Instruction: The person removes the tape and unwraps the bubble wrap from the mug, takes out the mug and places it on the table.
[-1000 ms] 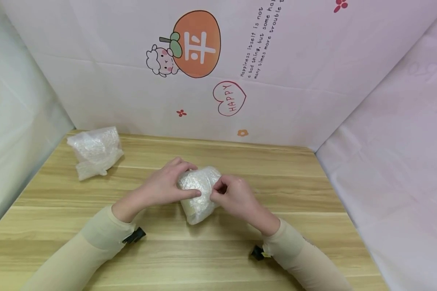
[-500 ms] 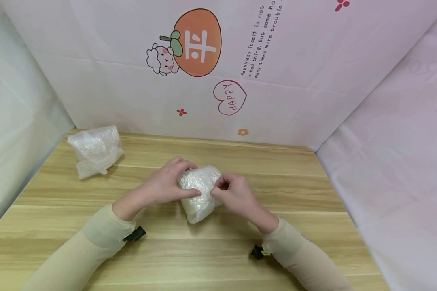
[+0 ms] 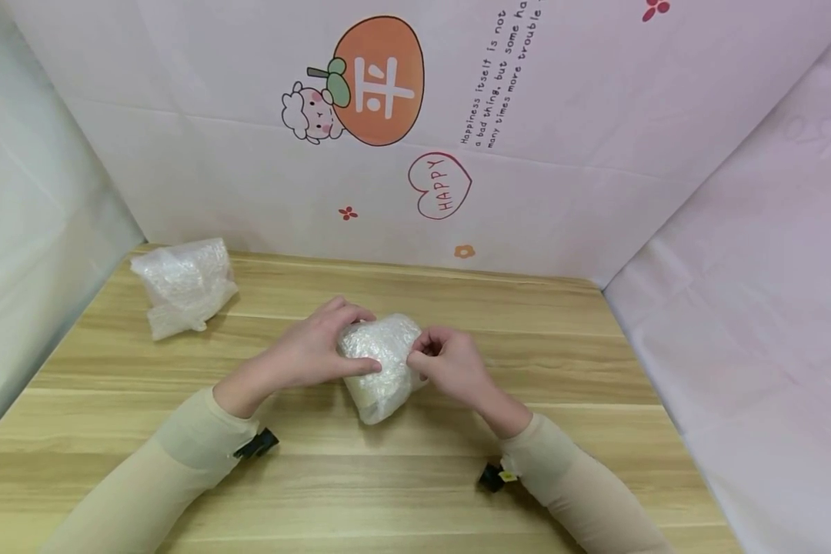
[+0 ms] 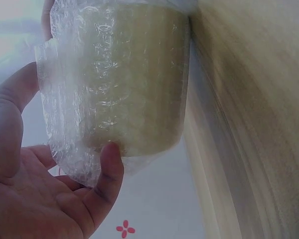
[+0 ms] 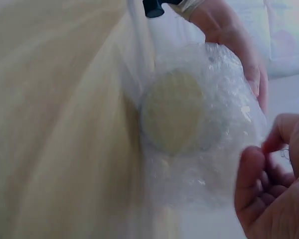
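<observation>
A rounded bundle of bubble wrap (image 3: pixel 391 385) sits on the table in the middle of the head view. Through the clear layers in the left wrist view shows a pale yellowish cylinder (image 4: pixel 144 84); its round end (image 5: pixel 172 112) faces the right wrist camera. What exactly it is, the wrap blurs. My left hand (image 3: pixel 312 350) grips the bundle from the left, thumb on the near side and fingers at the back. At the right side, my right hand (image 3: pixel 453 369) pinches the edge of the bubble wrap between thumb and forefinger, its other fingers curled.
A second crumpled piece or bundle of bubble wrap (image 3: pixel 187 285) lies at the table's back left; its inside is unclear. The wooden table (image 3: pixel 360 500) ends at a printed white backdrop (image 3: pixel 249 185), with white sheets on both sides.
My right hand has shifted slightly to the right, drawing the wrap's edge with it. The left hand keeps its hold, and the bundle stays almost in place.
</observation>
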{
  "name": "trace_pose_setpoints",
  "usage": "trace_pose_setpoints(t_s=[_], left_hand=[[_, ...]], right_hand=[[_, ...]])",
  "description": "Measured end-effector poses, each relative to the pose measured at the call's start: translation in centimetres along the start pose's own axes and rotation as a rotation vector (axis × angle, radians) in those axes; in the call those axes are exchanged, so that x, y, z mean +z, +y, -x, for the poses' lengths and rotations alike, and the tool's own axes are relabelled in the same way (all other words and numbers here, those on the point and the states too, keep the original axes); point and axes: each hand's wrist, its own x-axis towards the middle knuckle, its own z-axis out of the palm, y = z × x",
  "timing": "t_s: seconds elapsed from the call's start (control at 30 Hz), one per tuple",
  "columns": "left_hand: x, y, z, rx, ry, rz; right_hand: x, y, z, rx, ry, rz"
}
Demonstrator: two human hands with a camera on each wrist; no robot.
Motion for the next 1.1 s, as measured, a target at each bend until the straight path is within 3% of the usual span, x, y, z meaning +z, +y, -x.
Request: trace_pose_setpoints(t_s=[0.17, 0.27, 0.57, 0.9, 1.1], left_hand=[[0.0, -0.2, -0.1, 0.002, -0.007, 0.012], [-0.1, -0.1, -0.2, 0.001, -0.005, 0.008], [0.0, 0.3, 0.0, -0.008, -0.017, 0.007], [0.1, 0.2, 0.0, 0.029, -0.015, 0.025], [0.3, 0.1, 0.2, 0.041, -0.019, -0.009]], right_hand=[[-1.1, -0.3, -0.1, -0.004, -0.113, -0.001], [-1.5, -0.5, -0.2, -0.016, -0.138, 0.019], [-1.3, -0.8, 0.4, -0.16, -0.096, 0.202], [-1.3, -1.1, 0.7, -0.192, -0.118, 0.273], [-0.9, -1.1, 0.8, -0.226, -0.11, 0.324]])
